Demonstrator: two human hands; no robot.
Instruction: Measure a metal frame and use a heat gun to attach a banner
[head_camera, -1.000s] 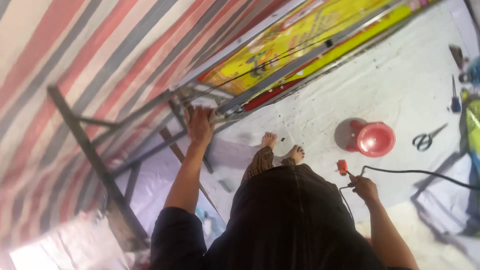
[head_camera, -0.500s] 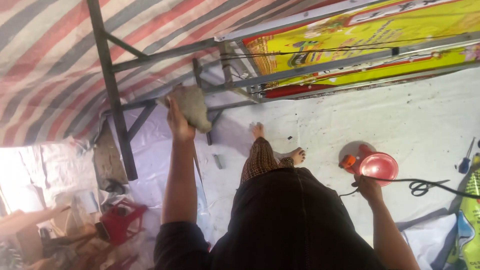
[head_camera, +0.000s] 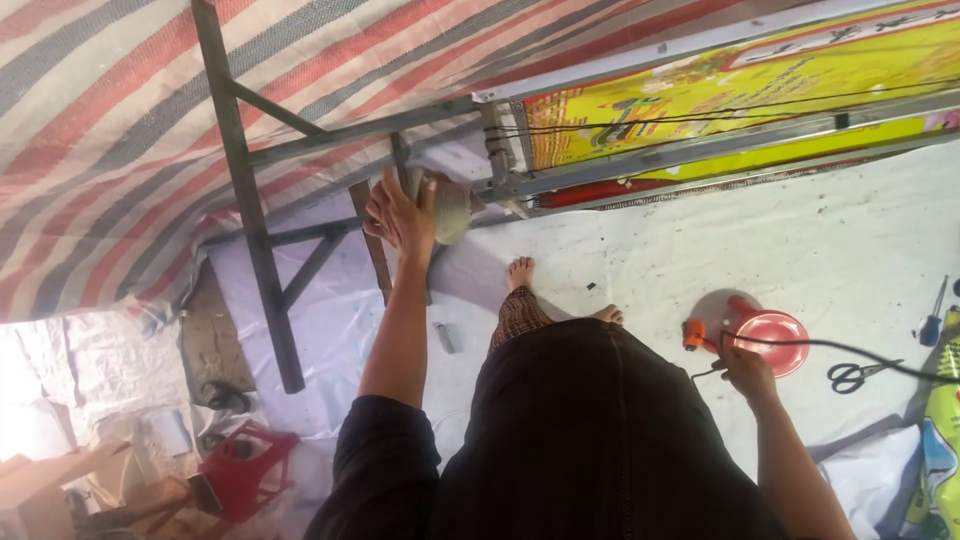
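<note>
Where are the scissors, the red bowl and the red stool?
scissors (head_camera: 850, 376), head view, on the black handles.
red bowl (head_camera: 770, 343), head view, on the middle of its inside.
red stool (head_camera: 245, 470), head view, on its seat.

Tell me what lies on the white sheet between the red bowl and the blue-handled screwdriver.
In the head view, a pair of scissors lies on the sheet between the red bowl and the screwdriver, with a black cable running across just above them.

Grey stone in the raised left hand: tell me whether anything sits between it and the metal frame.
Nothing visible does. The left hand holds the rounded grey stone right beside the grey metal frame.
</note>
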